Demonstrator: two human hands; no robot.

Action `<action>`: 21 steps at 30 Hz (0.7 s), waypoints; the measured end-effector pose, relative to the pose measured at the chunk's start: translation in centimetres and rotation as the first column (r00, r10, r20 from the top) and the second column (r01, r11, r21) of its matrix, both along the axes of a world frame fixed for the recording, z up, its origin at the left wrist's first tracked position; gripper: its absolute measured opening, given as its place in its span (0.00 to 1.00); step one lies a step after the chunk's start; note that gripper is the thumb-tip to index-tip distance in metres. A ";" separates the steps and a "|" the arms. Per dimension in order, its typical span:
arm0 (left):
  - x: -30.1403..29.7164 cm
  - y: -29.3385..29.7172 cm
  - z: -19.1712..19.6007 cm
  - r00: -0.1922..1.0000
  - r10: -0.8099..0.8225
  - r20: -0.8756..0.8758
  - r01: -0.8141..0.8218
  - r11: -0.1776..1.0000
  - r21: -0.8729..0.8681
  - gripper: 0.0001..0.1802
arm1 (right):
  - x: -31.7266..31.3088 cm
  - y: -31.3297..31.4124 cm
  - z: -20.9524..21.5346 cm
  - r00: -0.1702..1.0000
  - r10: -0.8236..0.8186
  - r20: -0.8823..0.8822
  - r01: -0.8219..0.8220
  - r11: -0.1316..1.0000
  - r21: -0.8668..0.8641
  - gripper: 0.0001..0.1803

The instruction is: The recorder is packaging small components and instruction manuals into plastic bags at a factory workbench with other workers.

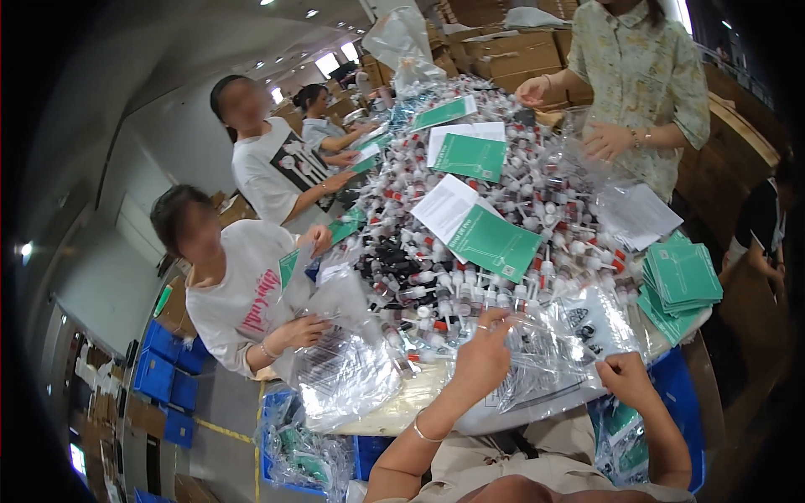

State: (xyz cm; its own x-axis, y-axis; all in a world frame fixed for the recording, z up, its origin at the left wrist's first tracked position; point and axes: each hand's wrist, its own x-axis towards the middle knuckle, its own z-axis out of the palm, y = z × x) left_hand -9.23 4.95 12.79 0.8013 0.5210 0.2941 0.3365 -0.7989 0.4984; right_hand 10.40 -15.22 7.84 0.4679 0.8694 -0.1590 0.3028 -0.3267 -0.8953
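My left hand [485, 350] rests flat on a stack of clear plastic bags [545, 352] at the near edge of the table, fingers spread, pointing toward the heap of small bottles [470, 251]. My right hand [625, 377] pinches the lower right edge of the same clear bags. The bottles are small, clear, with white and red caps, and cover most of the table. Green leaflets [495, 241] and white sheets [444, 205] lie on top of the heap.
A pile of green leaflets [681, 281] sits at the right table edge. Three people work along the left side and one stands at the far right. Blue crates [163, 373] stand on the floor at left; cardboard boxes [511, 50] are stacked behind.
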 end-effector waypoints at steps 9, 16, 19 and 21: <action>2.8 -3.7 -0.2 0.974 -0.218 -0.058 0.219 0.975 0.025 0.38 | -3.1 4.2 5.3 0.707 0.123 0.696 -0.431 0.855 0.287 0.09; 2.2 -4.8 0.0 0.949 -0.264 -0.174 0.287 0.950 0.124 0.39 | -2.5 8.2 1.5 0.205 0.475 0.856 -0.555 0.777 -0.298 0.25; 0.7 -3.0 1.9 0.976 -0.140 -0.166 0.170 0.968 0.184 0.35 | -0.9 6.3 -0.4 0.432 0.528 0.731 -0.521 0.808 -0.276 0.32; 0.5 -2.6 1.7 0.978 -0.167 -0.128 0.190 0.961 0.201 0.32 | -0.6 5.8 -0.6 0.504 0.589 0.632 -0.561 0.779 -0.280 0.32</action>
